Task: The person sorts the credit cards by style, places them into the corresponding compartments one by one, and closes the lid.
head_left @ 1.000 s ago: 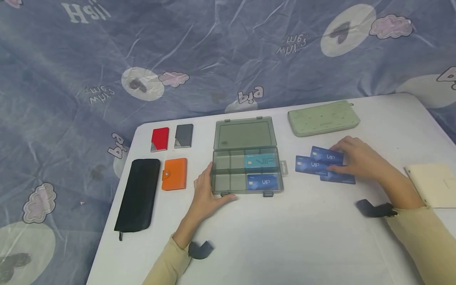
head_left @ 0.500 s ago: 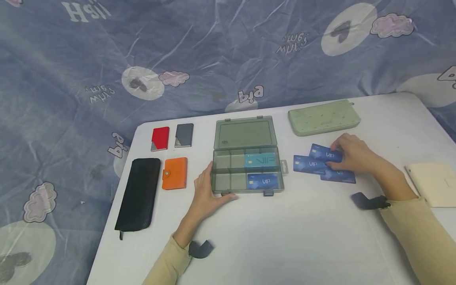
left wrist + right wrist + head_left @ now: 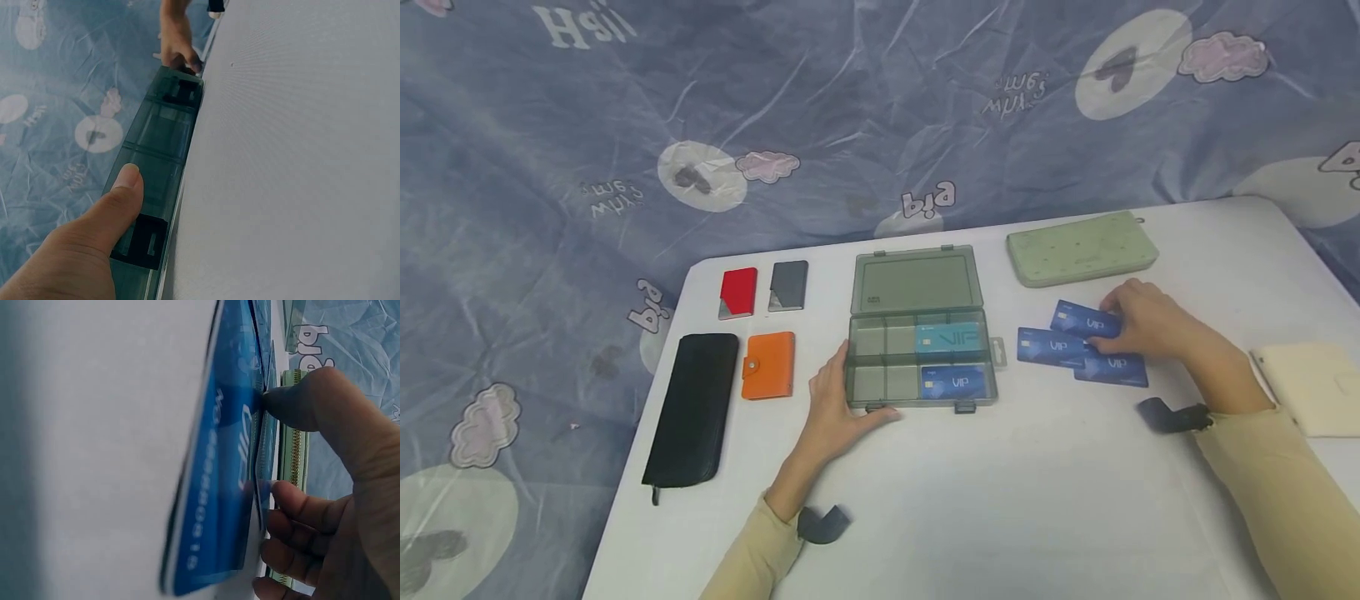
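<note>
In the head view, a translucent grey-green compartment box (image 3: 868, 383) lies with its lid (image 3: 917, 282) raised back. A light-blue VIP card (image 3: 951, 337) is in its back row and a dark-blue one (image 3: 953, 383) in the front row. My left hand (image 3: 835, 412) holds the box's front left corner, its thumb along the front wall beside a latch (image 3: 150, 242). To the box's right, three overlapping blue VIP cards are fanned out: an upper (image 3: 1078, 318), a left (image 3: 1047, 346) and a lower one (image 3: 1112, 369). My right hand (image 3: 1150, 325) pinches the upper card by its right end.
Behind the cards lies a green zip wallet (image 3: 1082, 250); a cream notebook (image 3: 1311, 387) is at far right. On the left are a red card case (image 3: 737, 292), a grey card case (image 3: 787, 285), an orange snap card holder (image 3: 769, 365) and a black zip wallet (image 3: 692, 408).
My right hand has shifted slightly left, and the upper and left blue cards have slid a little leftward, the upper one also back. My left hand and the box stay put.
</note>
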`<state>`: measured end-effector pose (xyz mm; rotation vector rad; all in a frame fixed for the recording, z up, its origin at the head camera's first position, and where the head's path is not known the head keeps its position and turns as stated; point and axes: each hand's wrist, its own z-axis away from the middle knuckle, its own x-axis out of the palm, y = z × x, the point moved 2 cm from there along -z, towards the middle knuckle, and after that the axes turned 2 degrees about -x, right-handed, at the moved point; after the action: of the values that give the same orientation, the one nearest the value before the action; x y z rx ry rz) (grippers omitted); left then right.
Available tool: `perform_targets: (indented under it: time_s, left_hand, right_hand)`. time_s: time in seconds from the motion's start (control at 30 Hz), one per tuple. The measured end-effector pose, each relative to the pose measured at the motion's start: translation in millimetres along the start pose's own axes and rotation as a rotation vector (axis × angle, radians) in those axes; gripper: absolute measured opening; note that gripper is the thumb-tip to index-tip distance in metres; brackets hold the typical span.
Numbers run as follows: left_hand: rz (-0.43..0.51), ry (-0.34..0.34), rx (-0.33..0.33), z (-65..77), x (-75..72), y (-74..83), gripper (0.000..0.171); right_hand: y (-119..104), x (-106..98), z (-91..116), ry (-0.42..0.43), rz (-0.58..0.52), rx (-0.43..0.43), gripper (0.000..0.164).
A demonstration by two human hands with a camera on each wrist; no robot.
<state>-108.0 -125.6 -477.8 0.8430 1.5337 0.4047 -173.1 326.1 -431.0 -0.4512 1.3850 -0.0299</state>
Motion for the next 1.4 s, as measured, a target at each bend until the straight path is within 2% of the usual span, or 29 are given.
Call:
perform_targets:
  time_s: [0.43, 0.73, 0.83, 0.93, 1.1, 1.3, 1.4]
  left_hand:
    - [0.004, -0.002, -0.016, 0.3, 1.3, -1.0, 0.119]
    - [0.005, 0.003, -0.017, 0.3, 0.0, -0.2, 0.118]
    - [0.011, -0.003, -0.027, 0.1, 0.6, -0.9, 0.118]
    - [0.009, -0.01, -0.026, -0.3, 0.7, -0.8, 0.118]
    - [0.001, -0.002, -0.004, -0.7, -0.4, 0.3, 0.119]
    - [-0.009, 0.003, 0.001, -0.8, -0.8, 0.2, 0.119]
    - [-0.013, 0.005, 0.005, -1.3, 0.8, -0.7, 0.12]
  right_hand:
    - [-2, 1, 5, -0.008, -0.08, -0.024, 0.06]
    - [-5, -1, 7, -0.002, -0.057, -0.059, 0.065]
    - [-13, -5, 10, 0.029, -0.065, -0.075, 0.064]
    - [-32, -11, 15, 0.085, -0.1, -0.122, 0.061]
    - [-81, -15, 16, 0.156, -0.083, -0.272, 0.053]
    - [-139, 2, 8, 0.159, -0.085, -0.5, 0.047]
    - [-158, 14, 3, 0.145, -0.071, -0.571, 0.048]
